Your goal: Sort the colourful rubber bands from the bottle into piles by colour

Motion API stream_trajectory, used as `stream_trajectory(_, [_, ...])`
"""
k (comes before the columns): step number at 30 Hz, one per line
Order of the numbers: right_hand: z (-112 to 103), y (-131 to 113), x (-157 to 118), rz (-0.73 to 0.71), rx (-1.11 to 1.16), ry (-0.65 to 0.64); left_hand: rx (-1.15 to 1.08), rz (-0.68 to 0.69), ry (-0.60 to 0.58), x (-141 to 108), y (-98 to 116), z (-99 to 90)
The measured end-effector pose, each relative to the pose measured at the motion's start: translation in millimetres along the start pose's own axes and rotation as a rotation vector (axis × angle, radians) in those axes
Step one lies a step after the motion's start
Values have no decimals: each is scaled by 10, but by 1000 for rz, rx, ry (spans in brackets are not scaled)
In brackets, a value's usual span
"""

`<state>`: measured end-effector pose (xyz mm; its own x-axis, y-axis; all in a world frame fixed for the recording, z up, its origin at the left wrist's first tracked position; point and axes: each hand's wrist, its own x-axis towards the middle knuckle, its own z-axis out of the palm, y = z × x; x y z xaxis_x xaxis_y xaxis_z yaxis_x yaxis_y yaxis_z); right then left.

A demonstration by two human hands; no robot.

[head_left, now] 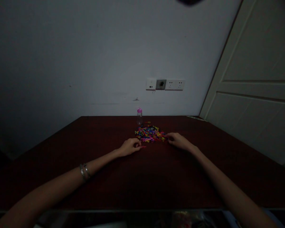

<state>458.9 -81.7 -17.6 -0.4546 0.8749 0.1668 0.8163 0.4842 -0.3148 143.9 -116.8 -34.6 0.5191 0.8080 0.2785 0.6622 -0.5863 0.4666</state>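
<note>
A heap of small, multicoloured hair ties (149, 133) lies on the dark reddish table. At the heap's near left edge, my left hand (130, 147) rests with thumb and forefinger pinched together. A pink hair tie (143, 147) pokes out from those fingertips. My right hand (178, 140) is on the heap's right side, its fingertips by the red pieces there. Its thumb and forefinger are slightly apart, and I make out nothing held between them. Just behind the heap stands a clear bottle (139, 119) with a pink cap.
The dark table (97, 126) meets a pale wall (97, 57) at its far edge. Sockets and switches (165, 84) are set in the wall. A white panelled door (256, 95) borders the right side. Below the near edge, dim items show in an open space.
</note>
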Motion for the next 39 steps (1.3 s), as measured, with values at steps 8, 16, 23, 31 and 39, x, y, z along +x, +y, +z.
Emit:
stream_trajectory(8, [16,2,-29,-30,36,36,-179,-46,83,-3,26,-11])
stream_trajectory(16, [10,-4,-62,-63,69,82,-225,-132,206,10,1,-39])
stream_trajectory(23, [-8,-1,-67,-52,109,92,-219,-137,268,-2,17,-52])
stream_trajectory(31, [-6,-3,-77,-54,155,88,-176,-138,263,-1,17,-48])
stream_trajectory(39, [14,-49,-71,-87,255,97,-112,-57,207,-22,-9,-13])
